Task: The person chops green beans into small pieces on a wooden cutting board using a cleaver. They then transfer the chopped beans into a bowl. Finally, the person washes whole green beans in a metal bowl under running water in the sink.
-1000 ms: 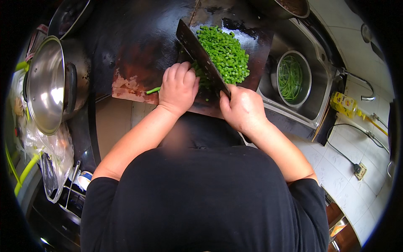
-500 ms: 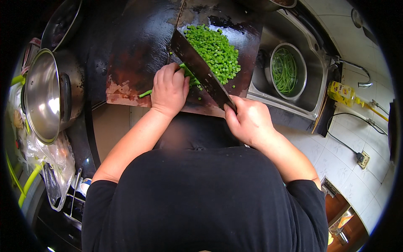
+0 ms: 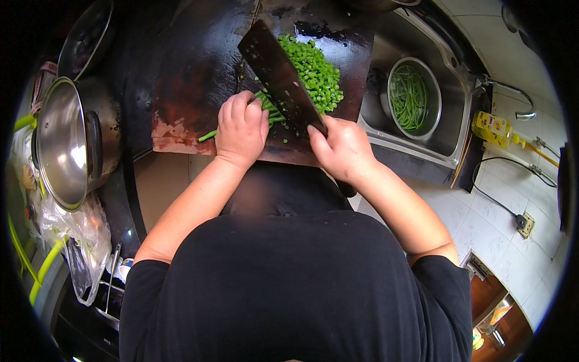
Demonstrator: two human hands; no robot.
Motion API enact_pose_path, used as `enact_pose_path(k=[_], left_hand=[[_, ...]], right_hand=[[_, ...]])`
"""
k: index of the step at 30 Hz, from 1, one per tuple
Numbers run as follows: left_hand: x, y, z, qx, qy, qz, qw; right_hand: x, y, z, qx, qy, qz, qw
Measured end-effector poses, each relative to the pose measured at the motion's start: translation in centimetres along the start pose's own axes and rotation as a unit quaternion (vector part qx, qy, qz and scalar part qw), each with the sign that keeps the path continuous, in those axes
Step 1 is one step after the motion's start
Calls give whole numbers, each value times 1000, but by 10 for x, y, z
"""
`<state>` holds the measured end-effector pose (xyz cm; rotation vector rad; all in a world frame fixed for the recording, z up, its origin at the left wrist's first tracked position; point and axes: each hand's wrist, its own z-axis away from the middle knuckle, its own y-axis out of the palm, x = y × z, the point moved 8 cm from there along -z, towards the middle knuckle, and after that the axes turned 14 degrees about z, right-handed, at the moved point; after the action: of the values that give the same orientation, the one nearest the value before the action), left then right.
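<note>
the left hand (image 3: 242, 128) is pressed knuckles-up on a bundle of long green beans (image 3: 265, 107), pinning it to the dark cutting board (image 3: 193, 78). the right hand (image 3: 342, 149) is clamped on the handle of a cleaver (image 3: 280, 75), whose broad blade lies just beside the left fingers, on their right. the bundle's long axis is seen to run from the board's near-left edge, where one bean end (image 3: 207, 136) sticks out, under the left hand toward the blade; the cut end points right and away. the left hand is the nearer to the beans. beyond the blade, on the board's far right part, a heap of chopped bean pieces (image 3: 316, 72) is noted. right of the board, uncut beans lie in a steel bowl (image 3: 399, 71) in the sink (image 3: 449, 136)
</note>
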<state>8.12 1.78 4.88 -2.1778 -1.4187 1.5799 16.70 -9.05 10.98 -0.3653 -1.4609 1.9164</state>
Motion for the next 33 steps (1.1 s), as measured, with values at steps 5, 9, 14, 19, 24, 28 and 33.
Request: enact_pose_path(k=[5,9,14,19,24,28,33], left_hand=[[3,-1,-2,-4,-15,10,1000],[3,-1,-1,-11,-23,20,999],[2,0,0,-8,-8,12,1000],[-2,0,-3,5,10,3,1000],[1,0,0,0,-3,11,1000],[3,0,0,-5,-12,21,1000],[5,-3,3,-35,-16,32,999]], right_hand=[[7,-19,24,1,-38,27,999],[11,-19,33,21,-28,35,999],[12,-15,28,61,-8,49,997],[20,-7,-2,67,-15,79,994],[14,2,1,-8,-16,24,1000],[10,-13,15,12,-9,16,1000],[13,-18,30,54,-26,48,997]])
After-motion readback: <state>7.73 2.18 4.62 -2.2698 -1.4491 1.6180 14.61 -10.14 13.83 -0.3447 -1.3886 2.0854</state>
